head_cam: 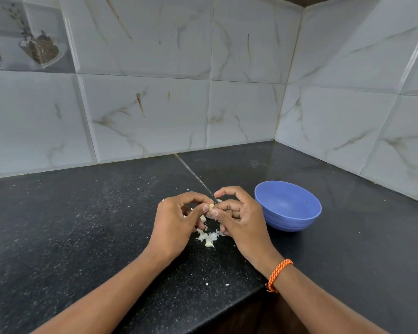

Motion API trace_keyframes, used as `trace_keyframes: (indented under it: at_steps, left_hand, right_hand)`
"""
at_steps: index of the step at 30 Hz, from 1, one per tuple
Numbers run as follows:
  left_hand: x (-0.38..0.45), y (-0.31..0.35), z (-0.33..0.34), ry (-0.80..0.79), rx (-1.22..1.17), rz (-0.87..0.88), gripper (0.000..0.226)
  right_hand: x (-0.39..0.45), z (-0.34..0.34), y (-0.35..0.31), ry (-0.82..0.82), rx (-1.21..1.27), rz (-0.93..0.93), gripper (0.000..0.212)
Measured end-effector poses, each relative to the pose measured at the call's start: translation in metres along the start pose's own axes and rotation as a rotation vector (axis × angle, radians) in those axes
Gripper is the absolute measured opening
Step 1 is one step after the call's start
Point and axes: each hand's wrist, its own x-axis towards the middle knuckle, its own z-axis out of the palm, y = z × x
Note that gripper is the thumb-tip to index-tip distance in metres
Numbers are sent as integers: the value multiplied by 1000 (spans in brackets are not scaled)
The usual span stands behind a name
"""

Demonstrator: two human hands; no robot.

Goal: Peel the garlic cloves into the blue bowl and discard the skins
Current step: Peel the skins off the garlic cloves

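Garlic clove [211, 207] sits pinched between both thumbs, left hand [176, 222] steadying while right hand [237, 219] picks skin. Skins [206, 237] gather on the surface beneath; blue bowl [287, 209] waits beside the right hand, handy for dropping.

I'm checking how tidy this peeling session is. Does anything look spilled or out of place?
Yes: garlic skins lie loose on the black counter under both hands, with small flecks strewn nearer the edge. The blue bowl looks empty. The left hand and right hand pinch a clove.
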Motion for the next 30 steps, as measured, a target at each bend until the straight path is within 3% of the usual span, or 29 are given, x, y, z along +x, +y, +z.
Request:
trace_keyframes:
  at_steps: [9,15,30]
  left_hand:
    - [-2,-1,2,14,56,49,34]
    - [-1,-2,-1,76,109,42,12]
    - [-4,2,-2,120,258,101,13]
  right_hand:
    - [1,-1,4,-5,9,-14,27]
    - [0,-3,5,54,9,-21,16]
    - [0,-1,9,130,-184,-114,14]
